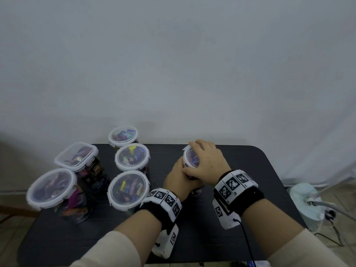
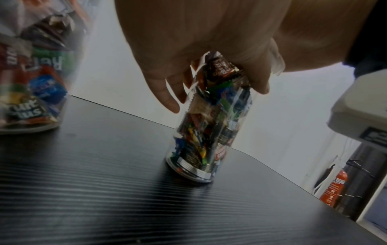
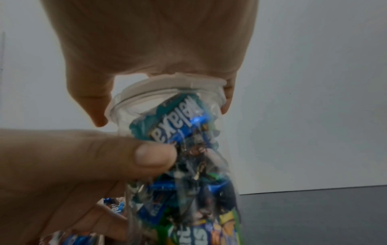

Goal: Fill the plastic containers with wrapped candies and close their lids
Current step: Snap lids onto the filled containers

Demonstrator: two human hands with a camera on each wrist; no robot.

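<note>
A tall clear plastic container (image 2: 207,129), packed with wrapped candies, stands on the black table (image 1: 240,189) right of centre. My left hand (image 1: 179,172) grips its body from the left, and its thumb (image 3: 150,154) presses the wall. My right hand (image 1: 204,158) lies over its white-rimmed lid (image 1: 189,158), palm on top and fingers curled round the lid's rim (image 3: 167,86). The lid sits on the container's mouth. I cannot tell whether it is fully seated. Most of the lid is hidden under the right hand.
Several candy-filled containers with shut lids stand on the table's left half: a rectangular one (image 1: 76,156) and round ones (image 1: 128,189). The nearest stands just left of my left wrist. A white device with cables (image 1: 306,199) sits on the floor at right. A wall is close behind.
</note>
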